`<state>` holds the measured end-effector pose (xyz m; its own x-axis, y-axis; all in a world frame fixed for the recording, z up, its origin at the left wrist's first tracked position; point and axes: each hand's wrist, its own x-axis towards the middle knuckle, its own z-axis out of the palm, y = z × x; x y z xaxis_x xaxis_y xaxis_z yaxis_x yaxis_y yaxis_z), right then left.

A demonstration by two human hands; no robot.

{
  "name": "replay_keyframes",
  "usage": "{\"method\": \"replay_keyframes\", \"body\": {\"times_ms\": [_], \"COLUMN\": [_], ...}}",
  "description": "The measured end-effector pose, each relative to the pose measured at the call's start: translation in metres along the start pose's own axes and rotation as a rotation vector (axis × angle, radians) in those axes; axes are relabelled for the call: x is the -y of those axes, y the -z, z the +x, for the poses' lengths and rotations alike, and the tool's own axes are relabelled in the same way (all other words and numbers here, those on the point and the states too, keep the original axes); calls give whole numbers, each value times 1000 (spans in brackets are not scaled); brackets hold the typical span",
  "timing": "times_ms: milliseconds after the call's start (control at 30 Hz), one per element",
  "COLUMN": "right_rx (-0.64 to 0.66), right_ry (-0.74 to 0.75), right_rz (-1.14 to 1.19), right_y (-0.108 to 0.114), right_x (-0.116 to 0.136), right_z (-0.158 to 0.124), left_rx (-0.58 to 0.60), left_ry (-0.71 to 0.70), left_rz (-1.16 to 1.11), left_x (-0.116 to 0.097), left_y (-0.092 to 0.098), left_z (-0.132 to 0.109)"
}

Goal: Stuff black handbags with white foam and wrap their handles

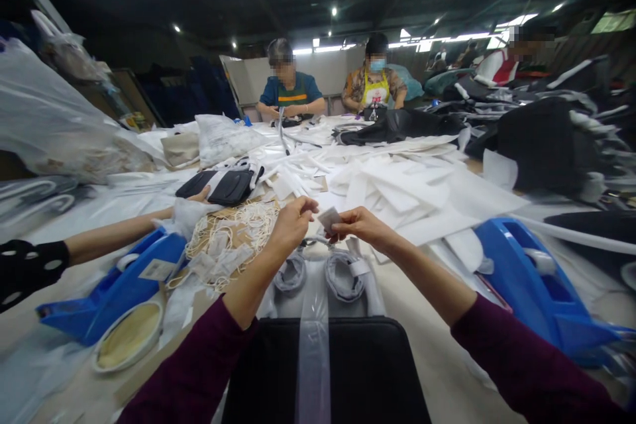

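Observation:
My left hand (293, 220) is raised over the table with its fingers pinched together, close to a small grey-white tag (328, 218). My right hand (360, 225) pinches that tag from the other side. Both hands hover above a grey piece with two coiled straps (318, 275) wrapped in clear plastic. Below it lies a black bag (377, 371) with a clear plastic strip (313, 358) down its middle. A pile of white cords and tags (233, 235) lies just left of my left hand.
A co-worker's arm (114, 235) reaches in from the left onto white material. Blue plastic bins stand at left (124, 285) and right (536, 278). White cut sheets (397, 185) cover the table's middle. Three other people sit at the far side.

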<state>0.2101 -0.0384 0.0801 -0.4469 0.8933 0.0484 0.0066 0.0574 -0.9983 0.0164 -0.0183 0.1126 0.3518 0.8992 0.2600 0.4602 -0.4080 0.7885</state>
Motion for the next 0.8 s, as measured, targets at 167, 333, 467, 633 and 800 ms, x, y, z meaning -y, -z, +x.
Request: {"method": "replay_keyframes", "body": {"times_ms": [167, 333, 467, 633, 800], "right_rx": [-151, -196, -418, -638, -814], "right_ry": [87, 137, 107, -129, -108], "right_rz": [147, 133, 198, 178, -237], "right_y": [0, -7, -6, 14, 24], "right_x": [-12, -6, -11, -40, -35], "right_z": [-15, -20, -24, -55, -64], "left_rx": [393, 427, 410, 63, 189], "left_ry": [-29, -44, -108, 29, 374], "left_rz": [-97, 143, 284, 305, 270], "left_x": [33, 30, 24, 36, 56], "left_y": [-32, -44, -29, 26, 49], "left_z": [-5, -13, -13, -21, -5]}}
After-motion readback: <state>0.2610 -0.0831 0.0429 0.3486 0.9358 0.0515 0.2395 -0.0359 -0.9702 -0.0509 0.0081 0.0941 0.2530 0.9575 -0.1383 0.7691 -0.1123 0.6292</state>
